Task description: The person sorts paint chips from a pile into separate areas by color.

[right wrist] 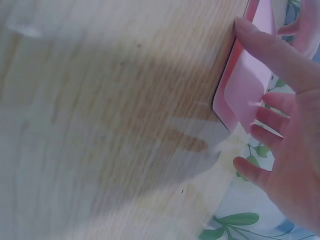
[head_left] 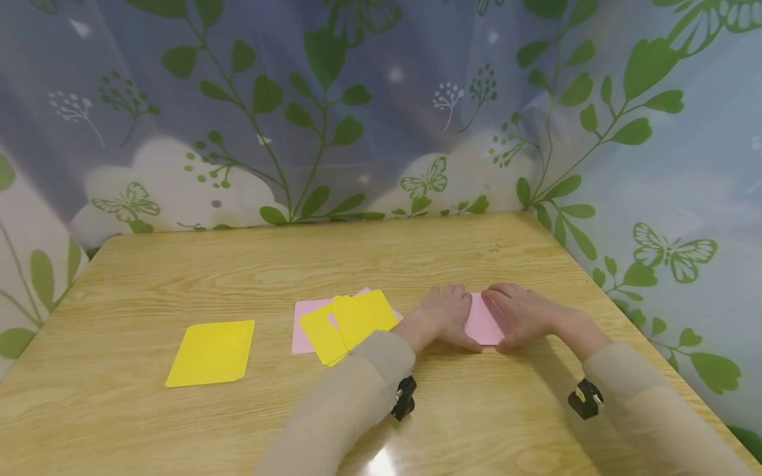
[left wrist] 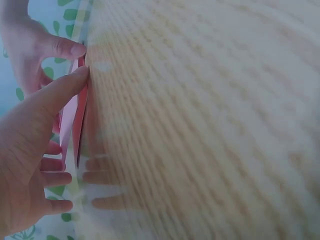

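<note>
Pink cards [head_left: 483, 322] lie in a small pile at the right of the table, between both hands. My left hand [head_left: 443, 316] holds the pile's left side, thumb at the near edge and fingers toward the far edge. On the other side my right hand [head_left: 526, 316] holds it the same way, its thumb [right wrist: 255, 37] on the near edge. From the wrists, an upper pink card [right wrist: 250, 85] stands slightly apart from the darker pink below it. The two thumbs are close together in the left wrist view. The palms hide parts of the pile.
Left of the hands, yellow cards [head_left: 366, 317] overlap pink cards [head_left: 302, 327] in a loose spread, partly behind the left forearm. A neater yellow pile [head_left: 211, 354] lies farther left. The wooden table [head_left: 268, 264] meets a leaf-patterned curtain [head_left: 357, 132] at the back and right.
</note>
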Motion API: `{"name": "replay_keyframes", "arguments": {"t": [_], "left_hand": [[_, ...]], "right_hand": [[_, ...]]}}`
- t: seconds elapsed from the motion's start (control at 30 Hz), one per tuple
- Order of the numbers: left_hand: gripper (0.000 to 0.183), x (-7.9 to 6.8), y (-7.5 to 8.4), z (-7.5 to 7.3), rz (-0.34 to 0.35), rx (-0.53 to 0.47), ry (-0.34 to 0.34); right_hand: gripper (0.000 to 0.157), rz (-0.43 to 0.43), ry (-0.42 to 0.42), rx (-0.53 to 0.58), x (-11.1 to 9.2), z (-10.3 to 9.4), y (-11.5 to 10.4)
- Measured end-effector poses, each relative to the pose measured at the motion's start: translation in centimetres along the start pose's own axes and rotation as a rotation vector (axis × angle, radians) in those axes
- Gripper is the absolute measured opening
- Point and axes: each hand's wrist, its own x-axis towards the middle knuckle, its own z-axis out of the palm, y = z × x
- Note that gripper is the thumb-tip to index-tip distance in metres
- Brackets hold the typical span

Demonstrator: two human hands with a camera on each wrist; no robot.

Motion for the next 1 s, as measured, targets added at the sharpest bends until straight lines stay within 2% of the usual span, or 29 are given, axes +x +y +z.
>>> {"name": "replay_keyframes", "arguments": {"t": [0.17,0.5,0.9,1.0], "left_hand": [[0.090,0.06,0.14,0.00,-0.007,-0.009,-0.019],[0.092,-0.06,-0.13,0.73,-0.009,-0.061,-0.005],[0.089,-0.29,-0.13,0.40,-0.006,-0.058,-0.034],[0.089,-0.36,-0.17,0.36,-0.003,-0.051,-0.037]], "right_hand": [[0.090,-0.003,-0.038,0.026,0.26,-0.27,0.11],[0.088,-0.028,-0.048,0.061,0.21,-0.15,0.30],[0.085,0.043,-0.107,0.122,0.03,-0.41,0.76],[0.085,0.039,-0.090,0.120,0.07,-0.47,0.68]]}}
